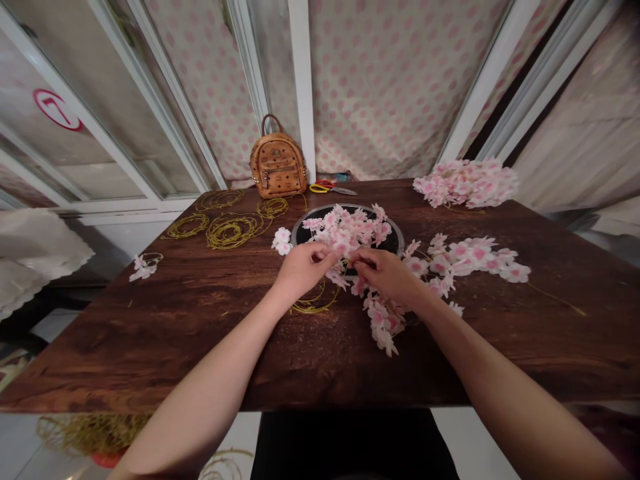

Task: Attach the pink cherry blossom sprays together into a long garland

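My left hand [305,268] and my right hand [385,277] meet over a black round dish [300,235], their fingertips pinching into a branch of pink-and-white artificial blossoms [345,232]. The exact stem between my fingers is hidden. The blossoms spread across the dish and trail toward me and to the right over the dark wood table [150,340]. A loop of gold wire [313,303] lies just below my left hand. A small loose blossom cluster [283,241] sits left of the dish.
Coils of gold wire [233,230] lie at the table's far left. Behind the dish are yellow-handled scissors [325,189] and a tan studded mini backpack [277,163]. A heap of blossoms [466,183] sits at the far right, and a small sprig [143,267] lies at the left edge.
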Demonstrator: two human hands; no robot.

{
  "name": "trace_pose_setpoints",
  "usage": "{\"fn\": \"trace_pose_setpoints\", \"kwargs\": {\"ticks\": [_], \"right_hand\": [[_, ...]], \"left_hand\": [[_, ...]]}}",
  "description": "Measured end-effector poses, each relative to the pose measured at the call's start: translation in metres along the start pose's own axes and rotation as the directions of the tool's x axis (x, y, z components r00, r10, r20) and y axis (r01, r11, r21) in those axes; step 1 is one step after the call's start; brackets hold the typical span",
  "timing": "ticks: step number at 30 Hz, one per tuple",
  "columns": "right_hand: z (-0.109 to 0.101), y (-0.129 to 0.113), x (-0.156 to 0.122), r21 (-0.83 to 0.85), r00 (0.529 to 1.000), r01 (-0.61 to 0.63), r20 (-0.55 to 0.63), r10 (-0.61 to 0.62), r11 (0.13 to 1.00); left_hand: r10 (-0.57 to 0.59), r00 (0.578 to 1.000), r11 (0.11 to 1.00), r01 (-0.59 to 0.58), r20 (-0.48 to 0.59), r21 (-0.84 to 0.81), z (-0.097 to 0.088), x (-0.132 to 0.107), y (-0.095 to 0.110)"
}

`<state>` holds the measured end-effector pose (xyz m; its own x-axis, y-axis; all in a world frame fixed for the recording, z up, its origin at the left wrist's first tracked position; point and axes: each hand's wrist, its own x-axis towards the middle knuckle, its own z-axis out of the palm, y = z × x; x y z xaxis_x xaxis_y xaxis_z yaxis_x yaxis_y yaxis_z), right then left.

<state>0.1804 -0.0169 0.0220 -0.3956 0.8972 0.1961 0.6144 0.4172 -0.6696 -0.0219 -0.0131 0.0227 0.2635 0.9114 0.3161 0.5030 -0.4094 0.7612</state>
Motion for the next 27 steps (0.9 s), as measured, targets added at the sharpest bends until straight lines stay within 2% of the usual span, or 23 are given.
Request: {"fn": "trace_pose_setpoints", "kwargs": {"ticks": [2, 4, 6, 9, 11, 15, 18, 22, 27], "right_hand": [[-0.001, 0.001, 0.0, 0.012, 1.0, -0.019, -0.009, 0.019, 1.0], [-0.002, 0.002, 0.0, 0.014, 1.0, -0.021, -0.003, 0.021, 1.0], [-0.002, 0.004, 0.0, 0.007, 1.0, -0.011, 0.0, 0.011, 1.0], [-0.003, 0.006, 0.001, -0.013, 1.0, -0.006, -0.018, 0.006, 1.0], [-0.004, 0.005, 0.001, -0.035, 0.999, -0.027, -0.042, 0.025, 0.999], [-0.005, 0.001, 0.002, -0.024, 0.997, -0.047, -0.064, 0.046, 0.999], [-0.002, 0.0, 0.002, 0.033, 0.998, -0.046, -0.033, 0.047, 0.998], [0.002, 0.002, 0.002, 0.154, 0.996, -0.075, 0.06, 0.066, 0.985], [-0.001, -0.001, 0.002, 0.276, 0.994, -0.106, 0.031, 0.101, 0.955]], "left_hand": [[0.027, 0.993, 0.994, -0.014, -0.118, 0.105, -0.006, 0.002, 0.001], [0.055, 0.981, 0.986, -0.024, -0.184, 0.165, -0.01, 0.003, -0.001], [0.057, 0.989, 0.985, -0.034, -0.134, 0.167, -0.011, 0.005, -0.005], [-0.005, 0.999, 0.992, -0.002, 0.053, 0.128, -0.011, 0.004, -0.008], [-0.024, 0.993, 0.993, 0.011, 0.117, 0.115, -0.009, 0.003, -0.008], [0.017, 0.991, 0.998, -0.025, 0.129, 0.058, -0.005, 0.001, -0.005], [0.035, 0.99, 0.999, -0.036, 0.138, 0.003, -0.001, 0.001, -0.003], [0.016, 0.988, 0.997, -0.003, 0.154, -0.078, 0.001, 0.001, -0.004], [-0.016, 0.988, 0.978, 0.047, 0.157, -0.201, -0.002, 0.004, -0.003]]}}
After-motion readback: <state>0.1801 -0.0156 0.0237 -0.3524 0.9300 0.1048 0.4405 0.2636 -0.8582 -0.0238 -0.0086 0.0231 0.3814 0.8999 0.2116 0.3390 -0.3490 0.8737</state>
